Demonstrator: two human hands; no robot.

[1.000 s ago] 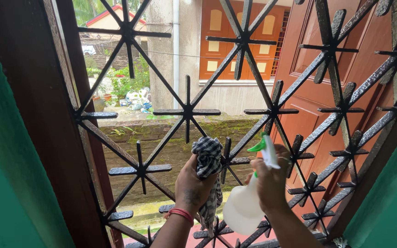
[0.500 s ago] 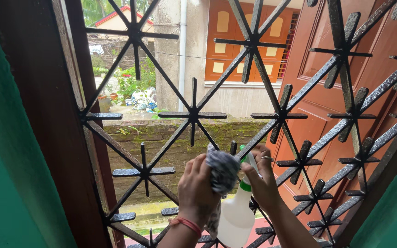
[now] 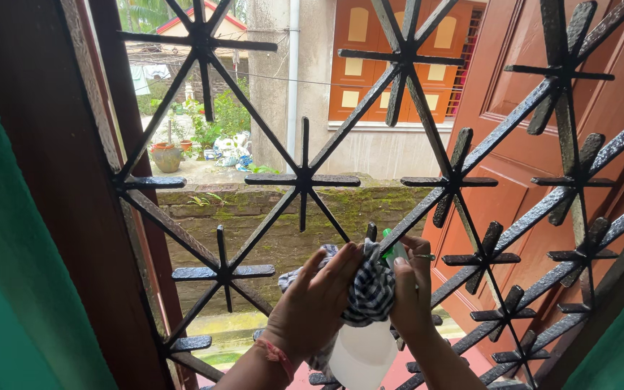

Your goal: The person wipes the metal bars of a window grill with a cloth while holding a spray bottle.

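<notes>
My left hand (image 3: 315,300) presses a black-and-white checked cloth (image 3: 370,292) against a star-shaped junction of the dark iron window grille (image 3: 302,180). The cloth bunches between both hands and hangs a little below them. My right hand (image 3: 412,292) grips the neck of a white spray bottle (image 3: 360,355) with a green trigger top (image 3: 391,253), mostly hidden behind the cloth. The bottle's body hangs below my hands at the bottom edge. A red band circles my left wrist.
A dark brown wooden frame (image 3: 74,188) and green wall (image 3: 9,289) stand on the left. A reddish-brown shutter (image 3: 543,144) opens outward on the right. Outside are a mossy brick wall (image 3: 269,217), potted plants (image 3: 167,155) and a building with orange shutters (image 3: 370,65).
My left hand moved right with the cloth and now covers the bottle's nozzle. The bottle sank lower and my right hand closed in against the cloth.
</notes>
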